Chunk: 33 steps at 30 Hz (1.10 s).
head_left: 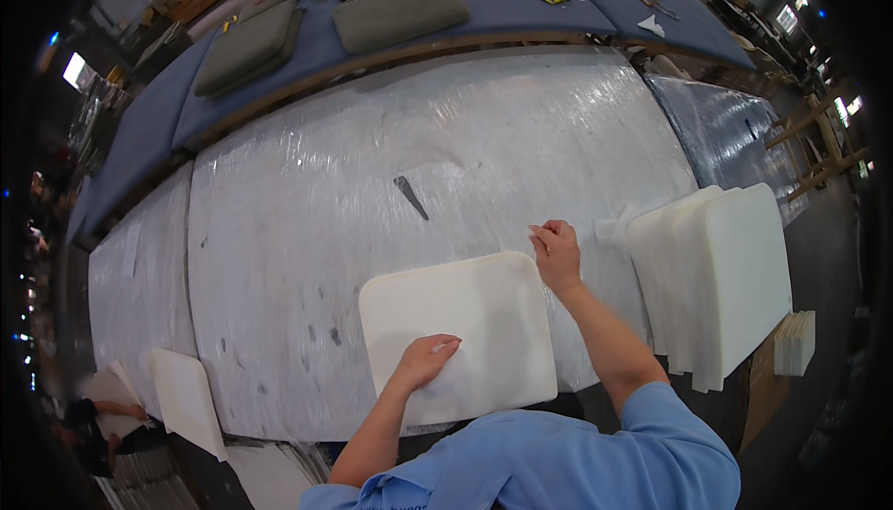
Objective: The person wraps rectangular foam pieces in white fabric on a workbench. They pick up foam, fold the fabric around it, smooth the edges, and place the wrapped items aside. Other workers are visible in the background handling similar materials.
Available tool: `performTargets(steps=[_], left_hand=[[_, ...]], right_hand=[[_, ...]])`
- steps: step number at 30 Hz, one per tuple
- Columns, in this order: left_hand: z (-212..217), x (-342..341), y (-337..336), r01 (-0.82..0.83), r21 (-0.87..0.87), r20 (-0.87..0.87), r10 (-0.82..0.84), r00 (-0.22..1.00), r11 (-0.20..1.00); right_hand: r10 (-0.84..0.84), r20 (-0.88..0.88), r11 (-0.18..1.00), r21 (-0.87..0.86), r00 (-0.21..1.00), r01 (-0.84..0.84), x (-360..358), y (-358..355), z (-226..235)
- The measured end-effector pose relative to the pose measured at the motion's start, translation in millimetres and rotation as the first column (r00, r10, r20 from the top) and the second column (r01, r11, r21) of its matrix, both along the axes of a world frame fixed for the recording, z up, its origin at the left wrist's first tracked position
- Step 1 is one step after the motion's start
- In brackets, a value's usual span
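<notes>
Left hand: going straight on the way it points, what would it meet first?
Beyond the white foam pad below it, the left hand would probably meet the right hand near its wrist, though their heights are unclear.

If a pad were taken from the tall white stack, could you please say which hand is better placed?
The right hand seems better placed: it is visibly nearer the tall white stack, while the left hand is over the flat white pad, farther away.
</notes>
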<state>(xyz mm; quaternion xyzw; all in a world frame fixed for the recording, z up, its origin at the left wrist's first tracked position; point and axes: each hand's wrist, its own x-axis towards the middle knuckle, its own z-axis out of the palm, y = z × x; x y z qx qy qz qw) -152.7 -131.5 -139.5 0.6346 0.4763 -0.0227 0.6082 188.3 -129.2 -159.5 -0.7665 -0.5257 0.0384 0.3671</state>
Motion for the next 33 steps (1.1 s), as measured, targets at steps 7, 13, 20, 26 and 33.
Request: performTargets(steps=[7,13,20,26,33], left_hand=[[-1,5,12,-0.010,-0.128,0.019,0.012,1.000,0.992],[-22,9,-4,-0.022,-0.125,0.069,0.031,0.997,0.992],[-24,81,9,0.081,0.023,0.070,-0.083,0.994,0.996],[-38,138,26,0.150,0.115,-0.011,-0.149,0.989,0.982],[-58,131,12,0.255,-0.075,-0.064,-0.260,0.964,0.964]], right_hand=[[0.120,0.217,0.963,-0.264,0.969,-0.060,-69,-25,-74],[0.163,0.127,0.977,-0.161,0.978,-0.142,-67,-55,-57],[-0.281,-0.322,0.937,-0.298,0.904,0.185,8,-59,-53],[-0.262,-0.317,0.929,-0.337,0.912,0.150,2,-43,-57],[0.120,0.026,0.959,-0.261,0.992,-0.109,-21,-52,-55]])
